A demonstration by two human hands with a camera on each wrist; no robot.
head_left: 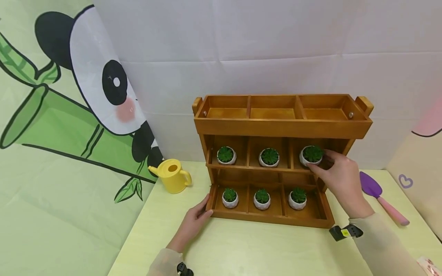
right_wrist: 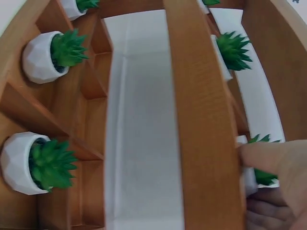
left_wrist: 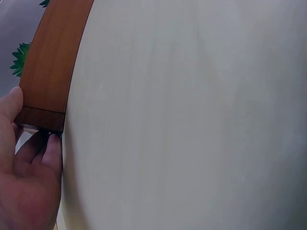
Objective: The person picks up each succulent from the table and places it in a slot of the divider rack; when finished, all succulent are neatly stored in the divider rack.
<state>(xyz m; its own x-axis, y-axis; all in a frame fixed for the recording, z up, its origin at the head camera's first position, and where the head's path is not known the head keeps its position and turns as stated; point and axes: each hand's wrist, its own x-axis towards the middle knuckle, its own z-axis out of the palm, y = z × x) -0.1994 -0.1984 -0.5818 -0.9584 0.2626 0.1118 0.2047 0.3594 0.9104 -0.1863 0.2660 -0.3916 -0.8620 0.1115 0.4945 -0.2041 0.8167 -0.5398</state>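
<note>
A brown wooden shelf (head_left: pixel 283 128) with three tiers stands on the table. My left hand (head_left: pixel 194 221) grips the front left corner of its bottom tier, thumb on one face and fingers round the end, as the left wrist view also shows. On the middle tier's right compartment, my right hand (head_left: pixel 340 177) pinches a small potted succulent (head_left: pixel 312 154) by its white pot, thumb in front. Beside it on that tier sit two more potted succulents, one in the middle (head_left: pixel 269 157) and one at left (head_left: pixel 226 155). Part of the held pot is hidden by the fingers.
Three potted succulents (head_left: pixel 262 199) sit in the bottom tier. A yellow watering can (head_left: pixel 172 177) stands left of the shelf. To the right lies a toy trowel (head_left: pixel 383 197) with a purple blade and pink handle. A white cloth wall (head_left: pixel 276 46) rises behind.
</note>
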